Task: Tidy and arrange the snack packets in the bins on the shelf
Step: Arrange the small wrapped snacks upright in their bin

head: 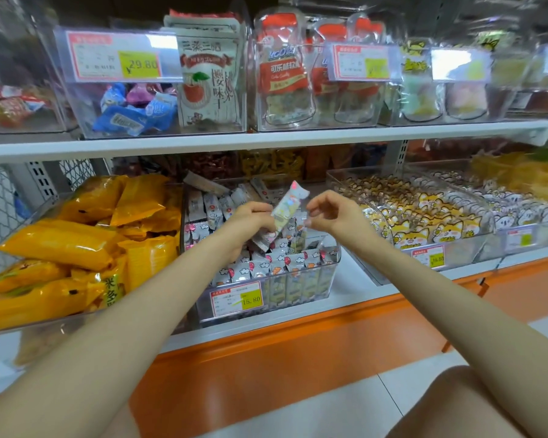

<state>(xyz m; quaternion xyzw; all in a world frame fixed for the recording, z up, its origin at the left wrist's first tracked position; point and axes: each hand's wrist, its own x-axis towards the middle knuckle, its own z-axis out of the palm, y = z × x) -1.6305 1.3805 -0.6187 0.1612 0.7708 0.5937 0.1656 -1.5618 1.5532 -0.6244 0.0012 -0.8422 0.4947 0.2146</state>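
Shop shelving (266,143) in 2 white tiers over an orange base (298,336). Small pale snack packet (287,207) held upright, slightly tilted, above the middle bin (332,267) of the lower tier. Gripped at its lower half by the left hand (250,216), fingers curled round it. Right hand (332,210) just beside the packet's right edge, thumb and fingers curled toward it; contact not determinable. Middle bin of clear plastic, filled with similar small packets (266,263), front rows upright, rear ones jumbled; price tag (236,298) reading 15.80 on its front wall. Left neighbour: bin heaped with large yellow packets (76,241). Right neighbour: clear bin (469,248) holding cartoon-face packets (424,222) in neat rows. Upper tier: clear bins with blue wrapped sweets (124,118), standing pouches (209,74), and a tag marked 29.80 (117,58).
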